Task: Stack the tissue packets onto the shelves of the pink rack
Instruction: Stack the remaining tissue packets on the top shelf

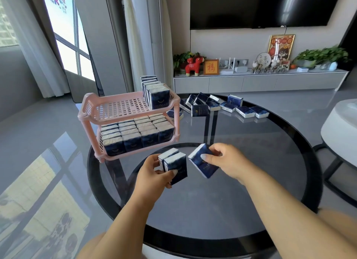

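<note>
Tissue packets (pixel 172 165) are gripped in left hand (pixel 154 173) and right hand (pixel 228 160) before the pink rack (pixel 92 112); the loosely pinched pair could be dropped.

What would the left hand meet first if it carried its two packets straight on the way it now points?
Probably the pink rack: the left hand with its two packets points up toward the full lower shelf. Depth is unclear, so it might pass just in front.

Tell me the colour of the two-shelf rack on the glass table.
Pale pink plastic rack; shows in the head view, the only one.
</note>
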`<state>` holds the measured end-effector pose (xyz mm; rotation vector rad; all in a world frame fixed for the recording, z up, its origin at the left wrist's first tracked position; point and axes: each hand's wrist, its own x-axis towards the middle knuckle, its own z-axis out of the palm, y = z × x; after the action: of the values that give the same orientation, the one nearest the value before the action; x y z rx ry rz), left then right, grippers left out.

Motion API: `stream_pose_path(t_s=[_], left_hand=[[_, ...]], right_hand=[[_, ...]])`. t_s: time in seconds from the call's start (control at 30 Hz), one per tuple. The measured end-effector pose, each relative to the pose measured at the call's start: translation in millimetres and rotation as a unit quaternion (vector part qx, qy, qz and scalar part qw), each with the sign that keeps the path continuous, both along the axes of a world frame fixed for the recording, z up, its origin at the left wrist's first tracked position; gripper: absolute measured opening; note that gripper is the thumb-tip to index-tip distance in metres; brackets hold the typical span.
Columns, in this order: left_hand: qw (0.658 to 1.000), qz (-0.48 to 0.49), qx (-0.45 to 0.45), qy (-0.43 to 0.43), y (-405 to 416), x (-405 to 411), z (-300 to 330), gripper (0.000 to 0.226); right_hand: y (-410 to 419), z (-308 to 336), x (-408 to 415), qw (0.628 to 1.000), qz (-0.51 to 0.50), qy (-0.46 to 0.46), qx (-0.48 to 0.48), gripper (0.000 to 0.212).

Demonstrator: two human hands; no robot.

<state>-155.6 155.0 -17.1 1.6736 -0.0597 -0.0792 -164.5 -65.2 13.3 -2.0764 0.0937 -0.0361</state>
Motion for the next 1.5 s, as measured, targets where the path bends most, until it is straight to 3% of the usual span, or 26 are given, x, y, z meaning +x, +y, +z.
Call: stream_pose_path(t_s=[0.1, 0.27, 0.47, 0.53, 0.67, 0.9, 1.07, 1.13, 1.23, 1.37, 1.5], left_hand=[[1.000, -0.019, -0.020, 0.009, 1.0, 0.6, -1.1, 0.038], [0.995, -0.082, -0.046, 0.019, 3.7, -1.9, 0.4, 0.050], [0.992, -0.125, 0.012, -0.013, -1.0, -8.7, 2.9, 0.070], [0.992, -0.121, 0.024, -0.020, -5.3, -10.6, 2.7, 0.070], [0.992, -0.101, 0.060, -0.037, -10.7, -12.1, 3.1, 0.069], [0.991, -0.088, 0.080, -0.056, -11.4, -10.7, 1.8, 0.065], [0.991, -0.078, 0.092, -0.050, -9.4, -6.9, -3.2, 0.063], [0.991, -0.070, 0.103, -0.055, -7.4, -5.9, -1.9, 0.061], [0.992, -0.061, 0.095, -0.061, -0.9, -3.9, 5.9, 0.062], [0.993, -0.031, 0.076, -0.081, 15.3, 2.6, 34.9, 0.062], [0.995, 0.007, 0.029, -0.099, 38.8, 19.2, 83.3, 0.056]], right_hand=[[16.7, -14.7, -18.9, 0.997, 0.011, -0.021, 0.069, 0.006], [32.3, -34.9, -25.9, 0.997, -0.016, -0.056, 0.057, 0.019], [37.2, -42.2, -27.6, 0.996, -0.012, -0.092, -0.011, 0.037], [39.6, -44.0, -29.1, 0.996, 0.006, -0.090, -0.023, 0.040], [43.7, -40.0, -35.5, 0.995, 0.058, -0.036, 0.067, 0.057], [51.1, -27.0, -43.6, 0.991, 0.100, -0.015, 0.090, 0.032], [52.3, -24.9, -46.7, 0.988, 0.119, -0.004, 0.098, 0.028], [52.2, -27.3, -44.3, 0.987, 0.126, -0.010, 0.100, 0.033], [52.2, -29.6, -35.7, 0.985, 0.128, -0.030, 0.108, 0.062], [56.7, -22.1, -19.1, 0.987, 0.098, -0.067, 0.112, 0.079], [58.3, -12.4, 2.7, 0.989, 0.032, -0.089, 0.114, 0.073]])
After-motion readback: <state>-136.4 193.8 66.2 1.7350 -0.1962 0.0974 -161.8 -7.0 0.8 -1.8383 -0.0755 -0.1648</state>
